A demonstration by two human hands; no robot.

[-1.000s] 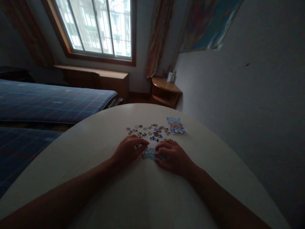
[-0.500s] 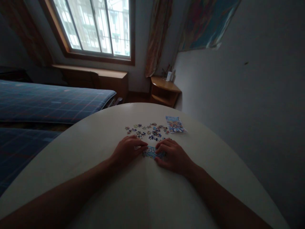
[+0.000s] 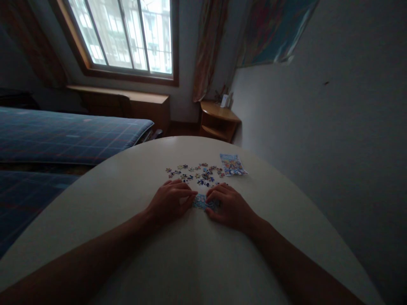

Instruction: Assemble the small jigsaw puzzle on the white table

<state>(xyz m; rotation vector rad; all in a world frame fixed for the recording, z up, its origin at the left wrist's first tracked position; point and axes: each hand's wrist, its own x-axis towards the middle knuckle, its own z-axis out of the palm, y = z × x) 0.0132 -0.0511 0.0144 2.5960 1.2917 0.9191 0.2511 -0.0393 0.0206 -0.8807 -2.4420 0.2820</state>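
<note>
A small strip of joined jigsaw puzzle pieces (image 3: pixel 199 201), mostly light blue, lies flat on the table between my hands. My left hand (image 3: pixel 170 199) is at its left end, thumb and index finger closed on the edge. My right hand (image 3: pixel 231 206) covers the right end, its curled fingers and thumb gripping the strip. Just beyond my hands lies a scatter of loose jigsaw pieces (image 3: pixel 206 174), dark blue and multicoloured. To their right is a printed picture sheet (image 3: pixel 233 164) with a blue cartoon design. My fingers hide both ends of the strip.
The round white table (image 3: pixel 133 250) reaches toward a window. A bare mattress with blue plaid cover (image 3: pixel 73 133) stands to the left. Behind the table are a wooden corner shelf (image 3: pixel 219 111) and a low wooden desk (image 3: pixel 149 98). A pale wall (image 3: pixel 302 127) runs along the right.
My left thumb and fingers have shifted slightly and now cover more of the strip's left end. My right hand stays almost still. The view has moved a little.
</note>
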